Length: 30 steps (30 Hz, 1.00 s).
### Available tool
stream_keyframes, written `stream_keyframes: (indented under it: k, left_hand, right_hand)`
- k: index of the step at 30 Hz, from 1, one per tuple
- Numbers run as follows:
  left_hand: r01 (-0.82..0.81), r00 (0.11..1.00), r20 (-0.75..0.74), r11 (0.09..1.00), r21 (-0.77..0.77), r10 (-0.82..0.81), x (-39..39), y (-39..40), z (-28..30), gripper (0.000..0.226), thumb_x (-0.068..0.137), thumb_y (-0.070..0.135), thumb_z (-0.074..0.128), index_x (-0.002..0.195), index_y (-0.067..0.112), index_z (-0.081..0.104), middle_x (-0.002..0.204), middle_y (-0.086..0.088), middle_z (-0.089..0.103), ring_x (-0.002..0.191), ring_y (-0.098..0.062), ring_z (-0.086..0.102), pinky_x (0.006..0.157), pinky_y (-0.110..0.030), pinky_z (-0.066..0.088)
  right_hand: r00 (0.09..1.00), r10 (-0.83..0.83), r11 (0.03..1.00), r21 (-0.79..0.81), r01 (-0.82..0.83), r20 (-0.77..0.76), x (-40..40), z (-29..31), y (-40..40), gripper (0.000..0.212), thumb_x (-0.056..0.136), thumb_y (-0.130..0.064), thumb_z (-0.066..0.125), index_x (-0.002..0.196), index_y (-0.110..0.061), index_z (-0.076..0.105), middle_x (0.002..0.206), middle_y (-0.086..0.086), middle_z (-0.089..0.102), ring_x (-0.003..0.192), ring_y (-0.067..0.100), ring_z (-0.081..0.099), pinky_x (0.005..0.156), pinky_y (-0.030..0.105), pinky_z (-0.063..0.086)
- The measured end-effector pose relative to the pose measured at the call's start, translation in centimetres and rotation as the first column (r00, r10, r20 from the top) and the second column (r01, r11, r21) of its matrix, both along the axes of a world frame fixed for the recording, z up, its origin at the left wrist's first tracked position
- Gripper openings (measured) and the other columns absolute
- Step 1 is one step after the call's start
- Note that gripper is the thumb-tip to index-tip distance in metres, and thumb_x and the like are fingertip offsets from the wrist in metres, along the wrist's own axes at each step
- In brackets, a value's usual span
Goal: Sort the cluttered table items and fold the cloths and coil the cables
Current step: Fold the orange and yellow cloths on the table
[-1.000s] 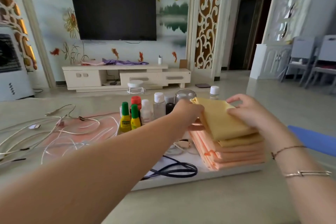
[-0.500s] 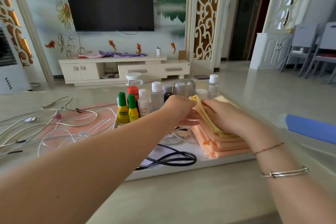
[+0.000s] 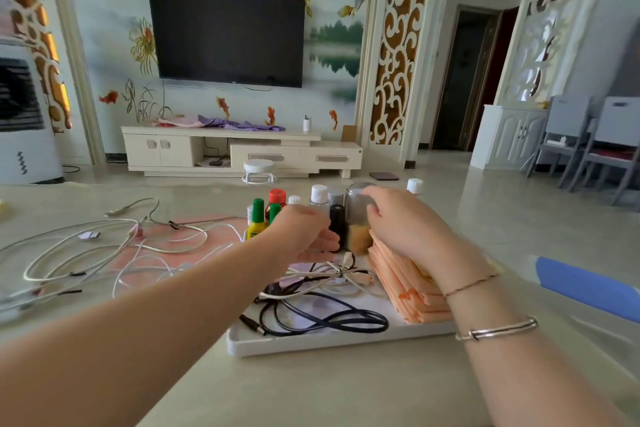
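I have both hands over the far half of the white tray (image 3: 339, 343), where sorted things collect. My right hand (image 3: 405, 222) lies on the folded cloths (image 3: 408, 284) at three o'clock in the tray, fingers relaxed, probably flattening the stack so it stays square. My left hand (image 3: 304, 236) hangs just left of it, grip loosely curled, empty. Coiled cables (image 3: 322, 315) fill the tray's near side; loose white cables (image 3: 114, 250) sprawl on the desk at nine o'clock, uncoiled.
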<state>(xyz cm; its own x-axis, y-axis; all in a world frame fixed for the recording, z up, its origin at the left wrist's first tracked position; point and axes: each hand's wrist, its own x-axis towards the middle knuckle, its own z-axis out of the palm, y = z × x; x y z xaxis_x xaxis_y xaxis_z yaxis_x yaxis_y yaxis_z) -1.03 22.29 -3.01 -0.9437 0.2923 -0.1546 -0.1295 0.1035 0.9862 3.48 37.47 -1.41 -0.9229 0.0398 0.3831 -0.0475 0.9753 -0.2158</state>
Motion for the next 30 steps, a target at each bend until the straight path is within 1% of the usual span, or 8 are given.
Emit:
stream_keyframes:
  k: [2,6,10,17,20,22,26,30]
  left_hand:
    - [-0.029,0.999,-0.037,1.000,0.007,0.030,0.0,-2.3,0.2,0.022,0.096,0.009,0.052,0.117,0.003,0.056,0.073,-0.010,0.066,0.058,-0.018,0.065,0.054,-0.030,0.058]
    - [-0.113,0.989,-0.094,0.994,0.010,0.113,0.6,-11.7,0.8,0.016,0.095,0.008,0.054,0.106,0.002,0.063,0.076,-0.009,0.068,0.058,-0.016,0.065,0.054,-0.026,0.058]
    - [-0.283,0.952,-0.143,0.957,-0.063,0.272,0.9,-22.1,-0.2,0.011,0.093,0.009,0.055,0.095,0.006,0.066,0.083,-0.010,0.070,0.065,-0.017,0.066,0.058,-0.025,0.057]
    - [-0.637,0.754,-0.262,0.769,-0.061,0.603,0.9,-40.2,-2.7,0.019,0.094,0.003,0.048,0.088,0.010,0.064,0.079,-0.007,0.067,0.066,-0.016,0.059,0.059,-0.024,0.046]
    - [-0.732,0.657,-0.208,0.679,0.053,0.725,1.9,-45.5,-4.8,0.018,0.093,0.002,0.049,0.093,0.011,0.065,0.086,-0.009,0.069,0.069,-0.015,0.060,0.058,-0.021,0.044]
    - [-0.789,0.585,-0.208,0.610,0.077,0.784,2.8,-48.3,-6.2,0.015,0.090,0.005,0.055,0.097,0.012,0.066,0.089,-0.007,0.071,0.074,-0.015,0.063,0.057,-0.022,0.043]
    - [-0.864,0.486,-0.482,0.486,-0.135,0.729,2.8,-52.9,-7.5,0.016,0.082,0.011,0.067,0.095,0.020,0.065,0.090,0.000,0.069,0.085,-0.021,0.064,0.069,-0.030,0.046]
    - [-0.733,0.677,-0.501,0.433,-0.525,0.538,2.6,-54.0,-9.2,0.050,0.072,0.050,0.075,0.116,0.033,0.057,0.120,0.006,0.056,0.115,-0.023,0.051,0.099,-0.042,0.042]
  right_hand:
    - [0.997,0.077,0.997,0.029,-0.077,-0.005,0.2,0.1,-2.7,0.029,0.099,-0.017,0.037,0.121,-0.019,0.056,0.103,0.003,0.066,0.088,0.017,0.062,0.084,0.040,0.051]
    - [0.957,0.281,0.959,-0.048,-0.278,0.068,0.4,0.5,-10.2,0.035,0.102,-0.022,0.038,0.134,-0.027,0.050,0.083,-0.012,0.059,0.057,-0.003,0.046,0.053,0.013,0.040]
    - [0.888,0.435,0.900,-0.093,-0.426,0.151,-0.9,-0.2,-17.9,0.035,0.100,-0.025,0.042,0.133,-0.032,0.051,0.118,-0.004,0.065,0.094,0.018,0.066,0.083,0.038,0.055]
    - [0.782,0.587,0.801,-0.014,-0.598,0.209,-6.2,-1.1,-32.7,0.036,0.096,-0.027,0.041,0.131,-0.034,0.050,0.097,-0.013,0.063,0.083,0.008,0.060,0.074,0.027,0.048]
    - [0.741,0.635,0.763,-0.025,-0.646,0.218,-8.2,-1.7,-38.4,0.036,0.095,-0.026,0.043,0.130,-0.030,0.052,0.131,-0.003,0.059,0.100,0.015,0.058,0.089,0.031,0.046]
    - [0.709,0.670,0.732,-0.033,-0.681,0.220,-9.1,-2.6,-41.7,0.036,0.096,-0.024,0.046,0.132,-0.024,0.052,0.135,0.001,0.057,0.108,0.017,0.057,0.092,0.028,0.043]
    - [0.636,0.735,0.664,-0.059,-0.745,0.235,-10.1,-4.7,-47.4,0.048,0.092,-0.033,0.058,0.137,-0.022,0.047,0.137,0.002,0.053,0.124,0.020,0.050,0.096,0.026,0.040]
    - [0.612,0.737,0.667,-0.162,-0.727,0.288,-10.5,-6.3,-51.6,0.069,0.085,-0.045,0.067,0.143,-0.020,0.038,0.145,0.004,0.043,0.132,0.019,0.042,0.100,0.026,0.035]
